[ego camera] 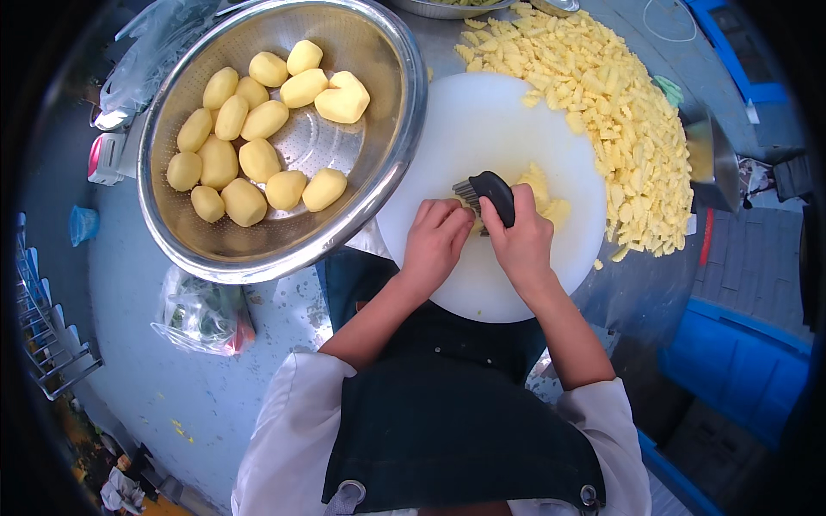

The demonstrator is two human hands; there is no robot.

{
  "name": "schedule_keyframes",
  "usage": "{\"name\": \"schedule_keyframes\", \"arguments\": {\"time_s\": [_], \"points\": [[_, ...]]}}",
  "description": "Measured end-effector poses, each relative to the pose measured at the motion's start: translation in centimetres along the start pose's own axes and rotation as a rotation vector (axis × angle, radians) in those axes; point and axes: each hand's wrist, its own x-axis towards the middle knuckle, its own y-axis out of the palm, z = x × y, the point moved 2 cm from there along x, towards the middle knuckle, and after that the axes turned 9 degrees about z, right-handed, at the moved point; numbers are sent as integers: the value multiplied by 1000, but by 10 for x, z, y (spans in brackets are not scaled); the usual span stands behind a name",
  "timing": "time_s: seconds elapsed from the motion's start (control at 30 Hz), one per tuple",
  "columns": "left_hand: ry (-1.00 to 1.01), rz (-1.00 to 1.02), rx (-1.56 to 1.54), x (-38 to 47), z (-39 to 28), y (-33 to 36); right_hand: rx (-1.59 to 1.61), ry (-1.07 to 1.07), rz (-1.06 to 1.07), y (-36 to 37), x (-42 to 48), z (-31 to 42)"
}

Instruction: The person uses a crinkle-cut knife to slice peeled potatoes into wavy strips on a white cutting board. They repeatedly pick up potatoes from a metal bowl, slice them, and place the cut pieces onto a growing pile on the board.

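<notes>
My right hand (524, 238) grips the black handle of a crinkle cutter (495, 193), its ridged metal blade standing over a round white cutting board (445, 148). Close on the blade's left side, my left hand (435, 242) bends its fingers over a peeled potato piece, mostly hidden beneath them. Freshly cut crinkle potato pieces (545, 200) lie on the board to the right of the cutter. A large heap of crinkle-cut potato (619, 122) spreads past the board's upper right edge. Left of the board, a perforated steel colander (381, 180) holds several whole peeled potatoes (242, 202).
A second metal bowl (445, 9) stands at the top, and a metal container (716, 161) sits right of the heap. A plastic bag with contents (203, 316) lies lower left on the floor. A blue crate (735, 361) is at the right.
</notes>
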Motion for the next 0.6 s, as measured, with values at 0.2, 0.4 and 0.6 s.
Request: {"name": "schedule_keyframes", "arguments": {"time_s": [0.2, 0.4, 0.6], "points": [[-38, -5, 11, -8, 3, -1, 170, 27, -55, -35, 11, 8], [14, -6, 50, -7, 2, 2, 99, -69, -48, -5, 5, -3], [27, -21, 92, -6, 2, 3, 71, -134, -85, 8, -1, -4]]}}
